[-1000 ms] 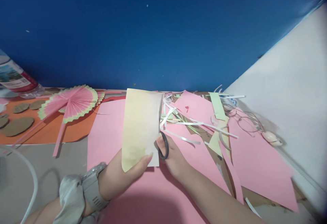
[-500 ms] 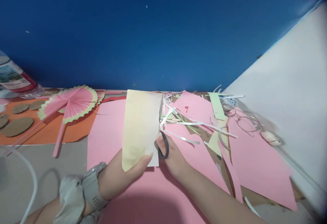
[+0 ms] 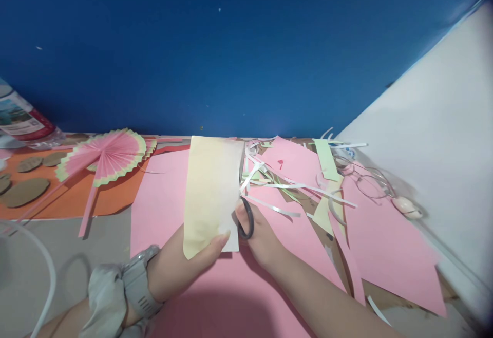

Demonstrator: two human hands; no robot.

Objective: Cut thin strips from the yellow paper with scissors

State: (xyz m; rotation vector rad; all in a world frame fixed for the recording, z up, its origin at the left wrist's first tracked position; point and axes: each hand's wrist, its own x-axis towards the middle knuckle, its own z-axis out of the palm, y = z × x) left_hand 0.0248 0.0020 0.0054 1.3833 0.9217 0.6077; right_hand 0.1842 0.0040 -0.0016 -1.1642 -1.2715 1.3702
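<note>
My left hand [image 3: 206,249] grips the lower part of a pale yellow and white sheet of paper [image 3: 208,189], thumb on its face and the other fingers hidden behind. The sheet stands roughly upright above pink paper [image 3: 162,199]. My right hand [image 3: 259,232] is closed on a pair of scissors [image 3: 247,220], the thumb through a black handle loop. The scissor blades lie along the right edge of the sheet, mostly hidden by it. Cut white paper strips [image 3: 273,186] are scattered just beyond my right hand.
Left, a pink paper fan [image 3: 119,155] with green trim lies on orange paper [image 3: 111,204] near brown cardboard ovals [image 3: 26,192] and a bottle [image 3: 23,117]. A mouse [image 3: 406,207] with its cable sits at right. A blue wall [image 3: 231,60] rises behind, a white panel [image 3: 442,137] at right.
Both hands, the sheet and the scissors hold almost the same position. The whole view has shifted very slightly.
</note>
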